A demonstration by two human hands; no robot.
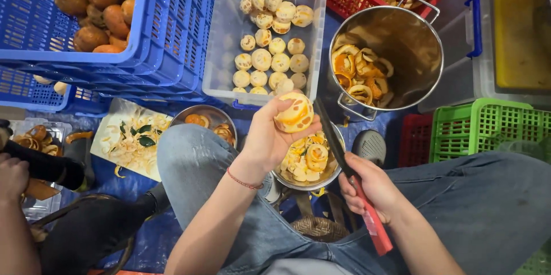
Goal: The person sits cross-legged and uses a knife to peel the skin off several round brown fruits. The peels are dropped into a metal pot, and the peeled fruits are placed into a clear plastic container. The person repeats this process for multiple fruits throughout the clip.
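Over a peel-filled bowl (310,163), left hand (267,137) fingers grasping peeled fruit (294,113), right hand (373,186) clenched on knife (350,174), clear bin (229,34) of peeled fruits

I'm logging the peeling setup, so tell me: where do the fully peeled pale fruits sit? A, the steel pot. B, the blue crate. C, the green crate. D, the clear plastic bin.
D: the peeled fruits lie piled in the clear plastic bin, while the steel pot holds only peels.

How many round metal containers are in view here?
3: a tall steel pot of peels at upper right, a steel bowl of peels beneath the held fruit, and another steel bowl left of it above the knee. Others may be hidden.
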